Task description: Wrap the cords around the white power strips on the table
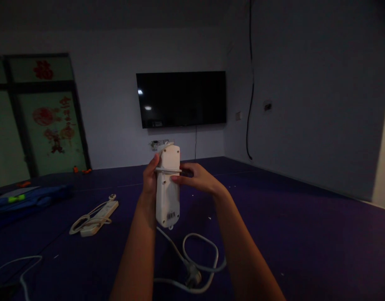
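Forearms (242, 238), strip (168, 200), wall (113, 125) well beyond

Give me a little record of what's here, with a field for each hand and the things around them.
Held item: white power strip, back showing, barcode label near its lower end
Left hand: gripping the strip's left edge
Right hand: thumb on the strip's back, beside the cord crossing it; grip on cord unclear
Below: plug among loose cable loops
Left side: second power strip on the purple surface
Back wall: dark screen
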`<state>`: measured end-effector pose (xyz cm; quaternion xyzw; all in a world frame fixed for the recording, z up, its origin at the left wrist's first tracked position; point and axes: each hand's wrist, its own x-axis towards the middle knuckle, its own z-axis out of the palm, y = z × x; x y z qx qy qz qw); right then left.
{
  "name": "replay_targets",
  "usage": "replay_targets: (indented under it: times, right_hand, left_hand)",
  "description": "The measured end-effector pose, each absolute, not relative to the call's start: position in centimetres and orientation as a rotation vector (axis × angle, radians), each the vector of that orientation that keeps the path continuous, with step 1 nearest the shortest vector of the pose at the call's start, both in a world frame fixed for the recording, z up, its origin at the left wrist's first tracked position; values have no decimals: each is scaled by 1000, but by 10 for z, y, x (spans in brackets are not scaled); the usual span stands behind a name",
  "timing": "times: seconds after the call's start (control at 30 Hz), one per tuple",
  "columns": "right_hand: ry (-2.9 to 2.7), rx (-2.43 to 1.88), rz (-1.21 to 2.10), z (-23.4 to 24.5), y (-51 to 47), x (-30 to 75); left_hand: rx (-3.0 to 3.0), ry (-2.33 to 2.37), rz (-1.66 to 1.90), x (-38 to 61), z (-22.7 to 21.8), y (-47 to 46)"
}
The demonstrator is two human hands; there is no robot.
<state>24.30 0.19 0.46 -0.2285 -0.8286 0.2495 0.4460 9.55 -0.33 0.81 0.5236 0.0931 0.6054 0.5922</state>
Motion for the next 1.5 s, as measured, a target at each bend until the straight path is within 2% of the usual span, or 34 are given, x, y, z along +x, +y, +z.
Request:
replay_targets:
  times: [0.17,0.3,0.4,0.63,0.9,1.1,1.23,1.37,1.5]
  right_hand:
    - [-1921,-753,264,8,-2,241]
    - [-1637,-1049,-114,8,-7,232]
    - [-1501,-1163,-343,5,-8,220]
    - [-1512,-1251,-535,-1,-11,203]
    - [-1806,-887,-311,4,-6,208]
    - [-1535,-1120,-215,1,8,227]
    - [-1612,-1232,-112,-9,24,236]
    - [-1883,-979,243,-14,39,232]
    - [-1905,-606,585,-12,36,226]
  left_hand:
    - [1217,411,1503,95,8,6]
    - [1202,629,1800,97,5,17]
    - [1189,568,2016,113,3,18]
    - [997,422,2224,146,-1,14]
    - [731,424,2192,101,7,15]
    - [849,326,1924,78,15,1]
    - [1023,268,1659,77,16,-10]
    - [1090,238,1601,82,14,-11]
    - [1077,221,1637,82,13,-5]
